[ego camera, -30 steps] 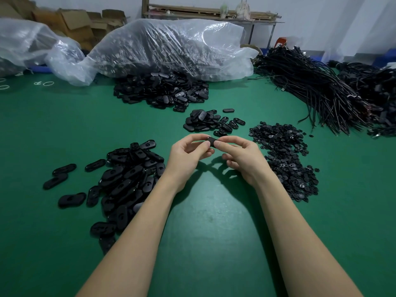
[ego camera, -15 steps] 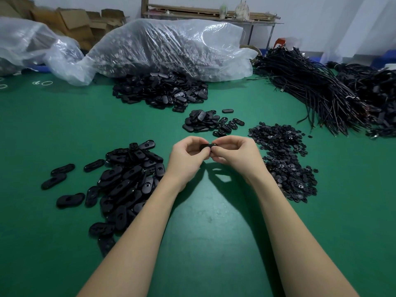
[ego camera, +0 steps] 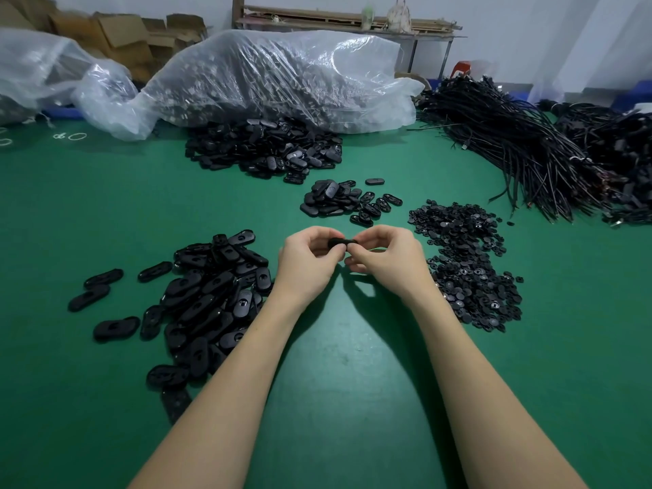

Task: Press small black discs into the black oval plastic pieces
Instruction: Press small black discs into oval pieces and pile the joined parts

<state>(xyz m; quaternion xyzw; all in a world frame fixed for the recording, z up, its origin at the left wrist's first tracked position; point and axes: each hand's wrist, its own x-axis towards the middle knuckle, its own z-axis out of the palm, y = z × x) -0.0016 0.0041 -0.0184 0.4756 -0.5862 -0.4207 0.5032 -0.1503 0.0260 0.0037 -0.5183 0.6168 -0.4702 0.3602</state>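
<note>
oval piece [ego camera: 341, 243] pinched between both hands, left hand [ego camera: 307, 260] fingers curled, right hand [ego camera: 384, 257] fingers curled

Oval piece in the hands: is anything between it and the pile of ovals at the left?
Nothing visible. The oval piece is pinched by the left hand and right hand above bare green table; the left pile lies beside the left wrist.
</note>
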